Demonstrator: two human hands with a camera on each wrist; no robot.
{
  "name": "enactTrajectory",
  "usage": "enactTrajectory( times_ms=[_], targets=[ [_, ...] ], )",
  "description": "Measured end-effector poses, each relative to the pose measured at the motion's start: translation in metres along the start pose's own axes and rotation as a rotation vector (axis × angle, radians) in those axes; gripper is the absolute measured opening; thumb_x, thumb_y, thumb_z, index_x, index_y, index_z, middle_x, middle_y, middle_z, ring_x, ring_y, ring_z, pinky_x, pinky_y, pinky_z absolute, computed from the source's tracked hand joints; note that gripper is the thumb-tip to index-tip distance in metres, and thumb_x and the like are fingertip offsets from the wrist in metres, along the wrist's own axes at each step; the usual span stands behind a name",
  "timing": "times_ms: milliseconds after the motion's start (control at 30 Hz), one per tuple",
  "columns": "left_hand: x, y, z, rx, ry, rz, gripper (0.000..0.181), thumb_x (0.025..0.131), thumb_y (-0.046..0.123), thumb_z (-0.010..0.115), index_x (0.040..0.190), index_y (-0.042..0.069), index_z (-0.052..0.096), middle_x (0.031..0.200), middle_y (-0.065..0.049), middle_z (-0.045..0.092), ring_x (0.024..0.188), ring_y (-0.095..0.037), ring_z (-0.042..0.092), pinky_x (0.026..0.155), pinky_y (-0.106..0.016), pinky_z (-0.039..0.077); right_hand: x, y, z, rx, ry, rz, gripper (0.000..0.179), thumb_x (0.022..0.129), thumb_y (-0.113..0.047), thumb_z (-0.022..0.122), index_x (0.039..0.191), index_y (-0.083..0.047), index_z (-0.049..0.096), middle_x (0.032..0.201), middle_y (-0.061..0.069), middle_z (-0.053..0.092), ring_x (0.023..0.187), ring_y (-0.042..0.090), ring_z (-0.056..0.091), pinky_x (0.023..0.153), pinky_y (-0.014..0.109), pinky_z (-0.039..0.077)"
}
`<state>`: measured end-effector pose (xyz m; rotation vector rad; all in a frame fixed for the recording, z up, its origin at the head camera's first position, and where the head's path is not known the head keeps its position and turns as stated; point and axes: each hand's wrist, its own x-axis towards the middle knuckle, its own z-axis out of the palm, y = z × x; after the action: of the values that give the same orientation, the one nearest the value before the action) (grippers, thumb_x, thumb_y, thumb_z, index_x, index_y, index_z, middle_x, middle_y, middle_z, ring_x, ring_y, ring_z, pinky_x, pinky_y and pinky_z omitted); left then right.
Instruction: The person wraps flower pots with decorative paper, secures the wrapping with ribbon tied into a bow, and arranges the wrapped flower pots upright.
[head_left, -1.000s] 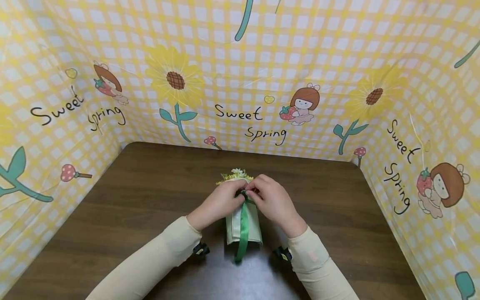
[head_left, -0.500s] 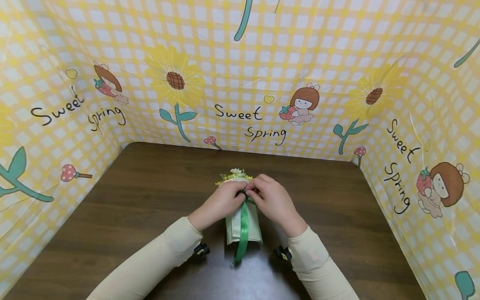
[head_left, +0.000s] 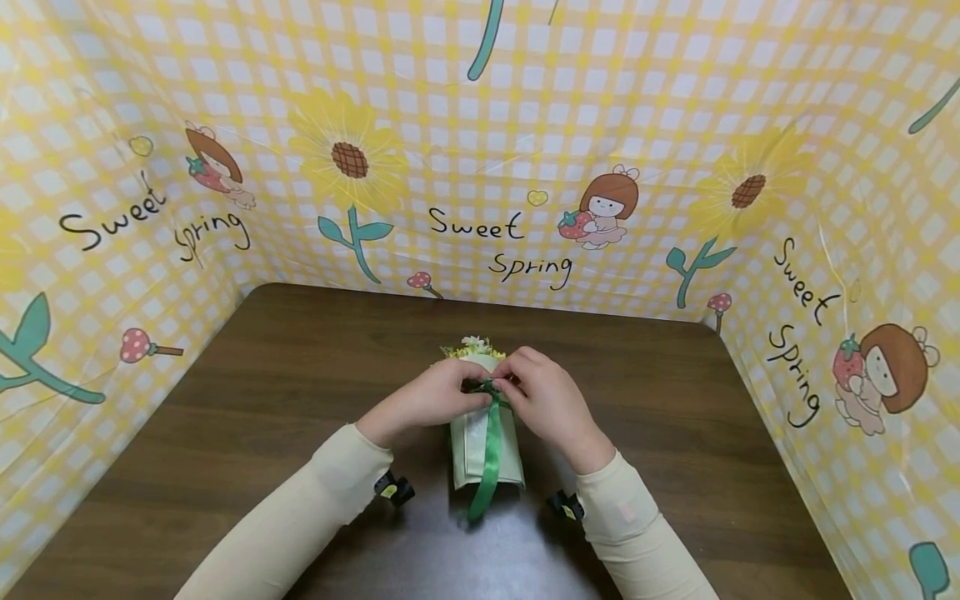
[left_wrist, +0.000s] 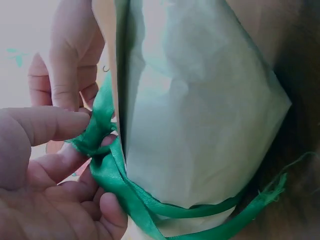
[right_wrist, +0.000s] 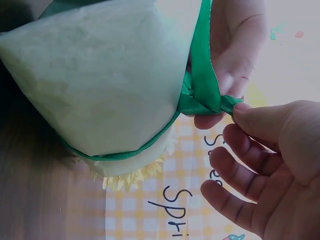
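Observation:
A small bouquet wrapped in pale green paper (head_left: 468,450) lies on the table, its white and yellow flowers (head_left: 474,343) at the far end. A green satin ribbon (head_left: 491,454) circles the wrapping, and one tail trails down the front toward me. My left hand (head_left: 435,392) pinches the ribbon between thumb and fingers beside the paper, as the left wrist view shows. My right hand (head_left: 551,400) pinches a twisted bit of the ribbon (right_wrist: 202,65) between thumb and index finger, the other fingers loosely bent. Another ribbon end (left_wrist: 272,192) is frayed.
The dark wooden table (head_left: 300,375) spreads around the bouquet. A yellow checked cloth (head_left: 465,125) with printed flowers and lettering stands as walls on three sides. Black wrist cameras sit below both cuffs.
My left hand and wrist have shifted slightly left and turned, with the thumb drawn down from the fingers. The hanging ribbon tail has swung slightly. The right hand stays nearly still.

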<state>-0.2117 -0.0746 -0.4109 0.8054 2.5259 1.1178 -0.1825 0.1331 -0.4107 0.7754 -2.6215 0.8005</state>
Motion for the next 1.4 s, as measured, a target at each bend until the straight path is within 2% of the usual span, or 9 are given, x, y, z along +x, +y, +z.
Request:
enactTrajectory(
  times_ms=[100, 267, 433, 667, 867, 1200, 1300, 1400],
  targets=[
    [0.0, -0.001, 0.004, 0.009, 0.045, 0.024, 0.009, 0.1, 0.021, 0.068, 0.106, 0.021, 0.074, 0.1, 0.008, 0.073, 0.086, -0.01, 0.062, 0.079, -0.032, 0.051, 0.0, 0.0, 0.0, 0.003, -0.001, -0.002, 0.005, 0.098, -0.023, 0.072, 0.099, -0.018, 0.073, 0.098, -0.007, 0.063, 0.084, 0.008, 0.062, 0.074, 0.029, 0.054],
    [0.001, -0.001, 0.013, 0.058, 0.136, 0.059, 0.008, 0.099, 0.019, 0.068, 0.101, 0.021, 0.075, 0.099, 0.008, 0.073, 0.086, -0.008, 0.062, 0.081, -0.032, 0.052, 0.0, 0.0, -0.001, 0.005, -0.008, 0.0, 0.006, 0.098, -0.023, 0.071, 0.1, -0.018, 0.073, 0.099, -0.007, 0.064, 0.085, 0.009, 0.062, 0.075, 0.029, 0.054],
    [0.001, 0.002, 0.016, 0.091, 0.176, 0.065, 0.012, 0.097, 0.011, 0.067, 0.097, 0.019, 0.075, 0.096, 0.006, 0.071, 0.082, -0.011, 0.059, 0.077, -0.032, 0.05, 0.0, -0.001, -0.002, 0.007, -0.008, -0.005, 0.006, 0.099, -0.023, 0.071, 0.1, -0.017, 0.074, 0.099, -0.006, 0.064, 0.086, 0.009, 0.063, 0.076, 0.029, 0.054],
    [0.001, 0.004, 0.017, 0.102, 0.186, 0.031, 0.02, 0.097, 0.007, 0.062, 0.096, 0.024, 0.074, 0.101, 0.006, 0.069, 0.084, -0.014, 0.057, 0.076, -0.032, 0.047, 0.001, -0.002, -0.003, 0.006, 0.01, -0.025, 0.004, 0.098, -0.02, 0.072, 0.099, -0.017, 0.073, 0.098, -0.006, 0.065, 0.085, 0.01, 0.063, 0.076, 0.029, 0.055],
    [0.001, 0.005, 0.02, 0.135, 0.202, 0.036, 0.021, 0.1, 0.008, 0.058, 0.092, 0.023, 0.072, 0.089, 0.006, 0.066, 0.073, -0.014, 0.053, 0.071, -0.031, 0.045, 0.0, -0.001, -0.002, 0.001, 0.02, -0.026, 0.004, 0.095, -0.017, 0.075, 0.099, -0.018, 0.073, 0.097, -0.006, 0.065, 0.085, 0.01, 0.063, 0.075, 0.03, 0.055],
    [0.004, 0.004, 0.024, 0.16, 0.2, 0.05, 0.026, 0.101, 0.004, 0.053, 0.084, 0.019, 0.066, 0.082, 0.002, 0.059, 0.071, -0.015, 0.05, 0.067, -0.029, 0.042, 0.0, -0.001, -0.002, -0.007, 0.01, -0.027, 0.005, 0.095, -0.018, 0.076, 0.099, -0.018, 0.074, 0.098, -0.006, 0.065, 0.084, 0.01, 0.064, 0.075, 0.03, 0.055],
    [0.004, 0.004, 0.024, 0.146, 0.21, 0.037, 0.024, 0.1, 0.005, 0.054, 0.087, 0.019, 0.068, 0.086, 0.002, 0.062, 0.071, -0.014, 0.051, 0.067, -0.029, 0.043, 0.0, -0.001, -0.002, -0.01, 0.012, -0.027, 0.005, 0.095, -0.019, 0.075, 0.1, -0.018, 0.074, 0.098, -0.006, 0.065, 0.084, 0.01, 0.064, 0.075, 0.03, 0.055],
    [0.004, 0.003, 0.024, 0.111, 0.228, 0.023, 0.02, 0.097, 0.005, 0.057, 0.097, 0.018, 0.072, 0.094, 0.004, 0.067, 0.075, -0.013, 0.055, 0.071, -0.031, 0.046, 0.001, 0.0, -0.002, -0.015, 0.015, -0.025, 0.004, 0.096, -0.02, 0.074, 0.1, -0.017, 0.074, 0.097, -0.006, 0.065, 0.085, 0.01, 0.064, 0.076, 0.03, 0.055]
  ],
)
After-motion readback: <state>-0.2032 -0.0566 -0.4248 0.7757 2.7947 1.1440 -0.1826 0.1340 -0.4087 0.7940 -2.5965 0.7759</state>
